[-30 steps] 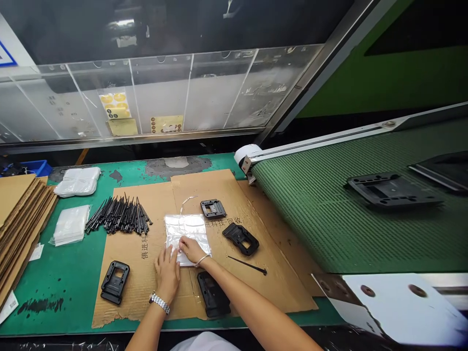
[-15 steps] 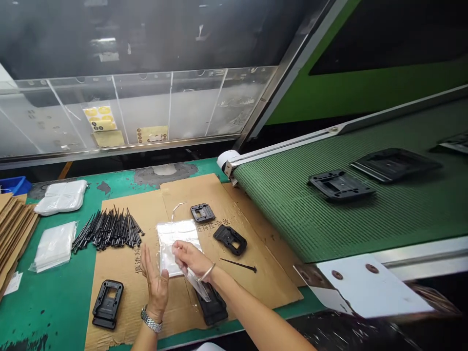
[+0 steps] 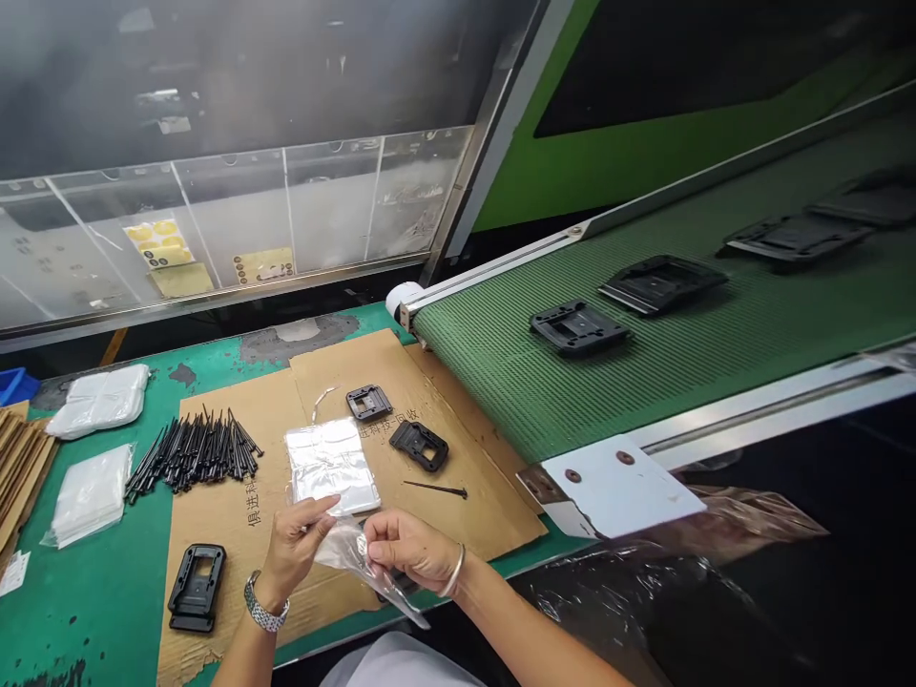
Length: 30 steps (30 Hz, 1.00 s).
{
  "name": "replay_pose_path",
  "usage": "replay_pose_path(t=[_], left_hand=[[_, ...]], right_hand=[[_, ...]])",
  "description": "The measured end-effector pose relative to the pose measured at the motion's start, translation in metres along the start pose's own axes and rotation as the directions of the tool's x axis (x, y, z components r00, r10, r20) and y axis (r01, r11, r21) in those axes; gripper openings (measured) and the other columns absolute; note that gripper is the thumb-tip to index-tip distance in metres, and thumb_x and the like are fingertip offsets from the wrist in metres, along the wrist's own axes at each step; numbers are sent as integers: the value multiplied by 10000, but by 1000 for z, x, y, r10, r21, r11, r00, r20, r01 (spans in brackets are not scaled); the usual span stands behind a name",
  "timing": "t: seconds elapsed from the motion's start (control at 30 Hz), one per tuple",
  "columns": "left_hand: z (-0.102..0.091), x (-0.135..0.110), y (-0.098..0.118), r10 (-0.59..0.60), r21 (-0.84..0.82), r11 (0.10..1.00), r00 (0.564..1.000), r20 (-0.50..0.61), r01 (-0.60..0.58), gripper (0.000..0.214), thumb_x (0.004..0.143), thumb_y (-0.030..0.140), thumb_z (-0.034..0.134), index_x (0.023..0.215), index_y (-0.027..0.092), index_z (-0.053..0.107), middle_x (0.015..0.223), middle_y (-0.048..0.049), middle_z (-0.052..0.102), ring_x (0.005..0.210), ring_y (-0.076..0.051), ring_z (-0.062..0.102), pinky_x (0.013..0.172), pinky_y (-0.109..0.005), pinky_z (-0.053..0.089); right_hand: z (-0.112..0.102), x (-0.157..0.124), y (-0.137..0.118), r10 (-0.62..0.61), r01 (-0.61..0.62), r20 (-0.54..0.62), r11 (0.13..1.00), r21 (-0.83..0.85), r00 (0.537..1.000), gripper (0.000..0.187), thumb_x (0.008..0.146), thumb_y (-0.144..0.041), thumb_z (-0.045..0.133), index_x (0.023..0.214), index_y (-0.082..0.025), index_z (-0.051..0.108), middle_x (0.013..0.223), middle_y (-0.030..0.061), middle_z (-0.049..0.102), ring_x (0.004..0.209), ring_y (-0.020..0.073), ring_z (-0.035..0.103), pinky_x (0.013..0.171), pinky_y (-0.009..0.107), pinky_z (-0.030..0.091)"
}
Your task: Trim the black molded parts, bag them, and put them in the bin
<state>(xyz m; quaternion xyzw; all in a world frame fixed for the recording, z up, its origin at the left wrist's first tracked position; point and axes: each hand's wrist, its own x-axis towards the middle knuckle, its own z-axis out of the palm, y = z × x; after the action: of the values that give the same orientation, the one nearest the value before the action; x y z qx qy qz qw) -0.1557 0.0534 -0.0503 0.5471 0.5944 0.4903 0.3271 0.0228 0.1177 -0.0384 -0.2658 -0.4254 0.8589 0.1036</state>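
The left hand (image 3: 292, 546) and right hand (image 3: 407, 550) pinch a clear plastic bag (image 3: 348, 557), suspending it above the cardboard sheet (image 3: 227, 520); a flat stack of bags (image 3: 331, 466) lies just ahead, within reach.

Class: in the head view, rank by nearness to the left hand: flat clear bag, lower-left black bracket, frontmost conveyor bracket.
From the left hand:
1. Flat clear bag, on cardboard, just ahead
2. Black bracket, on cardboard, to the left
3. Black bracket, on the conveyor, far right
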Motion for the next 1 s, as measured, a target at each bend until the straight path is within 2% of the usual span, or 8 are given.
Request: replay_pose_path(t=[0.13, 0.27, 0.53, 0.63, 0.73, 0.83, 0.9, 1.0], left_hand=[[7, -3, 13, 126, 56, 990, 992, 26, -127, 242, 767, 281, 530, 936, 188, 676, 521, -20, 614, 429, -107, 478, 457, -219, 412], [18, -10, 22, 168, 101, 979, 983, 72, -175, 258, 776, 250, 517, 990, 194, 650, 551, -21, 641, 431, -108, 512, 474, -218, 436], [42, -24, 33, 48, 129, 990, 997, 54, -55, 266, 779, 310, 503, 979, 222, 654, 729, -54, 691, 534, -149, 569, 563, -262, 472], [51, -30, 35, 14, 207, 978, 979, -206, 29, 339, 741, 352, 548, 1038, 200, 607, 763, -52, 640, 641, -164, 557, 645, -285, 452], [59, -41, 38, 37, 247, 965, 882, -470, 91, 272, 698, 386, 589, 877, 181, 601, 789, -56, 567, 768, -189, 516, 725, -314, 412], [70, -55, 41, -185, -45, 983, 966, -178, 179, 219, 716, 397, 570, 674, 184, 539, 645, -9, 505, 631, -144, 463, 611, -266, 392], [79, -64, 42, -297, -290, 905, 950, 95, 312, 230, 700, 391, 595, 682, 173, 527, 622, 10, 495, 585, -115, 435, 564, -236, 368], [92, -73, 41, -389, -523, 745, 906, 165, 415, 227, 681, 352, 629, 656, 162, 507, 617, 21, 496, 604, -100, 437, 586, -219, 361]], right_hand=[[-1, -16, 1, -134, 120, -157, 988, -95, 978, 451, 639, -560, 618, 573, -155, 433, 450, -78, 416, 393, 31, 324, 414, 185, 218], [-5, -32, 3, -121, 103, -86, 976, -190, 989, 496, 647, -638, 548, 640, -146, 483, 488, -60, 446, 402, 41, 346, 406, 188, 236], [-6, -52, 17, -226, 174, -121, 925, -337, 967, 530, 628, -643, 557, 497, -164, 372, 421, -88, 311, 403, 27, 223, 390, 186, 139], [-3, -55, 23, -248, 206, -126, 937, -281, 960, 514, 652, -651, 525, 542, -166, 400, 426, -83, 334, 395, 33, 238, 387, 187, 157], [-1, -59, 27, -276, 233, -151, 939, -252, 949, 434, 665, -575, 574, 614, -164, 444, 478, -66, 402, 427, 51, 313, 414, 187, 232], [0, -63, 28, -342, 234, -188, 869, -435, 921, 377, 677, -492, 594, 567, -154, 467, 507, -49, 406, 484, 71, 353, 464, 202, 278], [1, -64, 29, -378, 207, -181, 780, -591, 908, 347, 689, -429, 597, 529, -148, 472, 505, -46, 392, 499, 75, 345, 472, 206, 260], [1, -62, 33, -369, 217, -96, 718, -662, 925, 328, 710, -396, 585, 527, -149, 471, 504, -49, 376, 501, 75, 330, 474, 209, 232]])
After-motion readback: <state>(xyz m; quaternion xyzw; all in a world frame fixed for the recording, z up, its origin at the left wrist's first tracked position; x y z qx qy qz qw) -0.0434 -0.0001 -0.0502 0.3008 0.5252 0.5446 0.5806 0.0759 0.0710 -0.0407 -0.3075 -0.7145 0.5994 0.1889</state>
